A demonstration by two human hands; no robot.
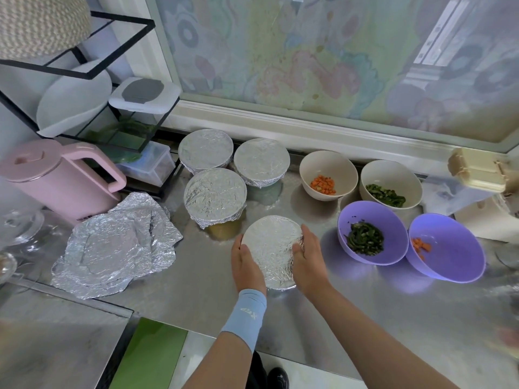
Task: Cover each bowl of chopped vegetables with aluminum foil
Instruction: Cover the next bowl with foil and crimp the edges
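Left hand (247, 262), right hand (307, 256): curled round foil-topped bowl (269, 245) at counter (196, 279) front; rim being crimped. Four uncovered bowls (317, 167) listed right; spare foil (118, 242) to be fetched next, likely.

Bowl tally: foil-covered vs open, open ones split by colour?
foil-covered bowls: 4
open cream bowls: 2
open purple bowls: 2
Total: 8
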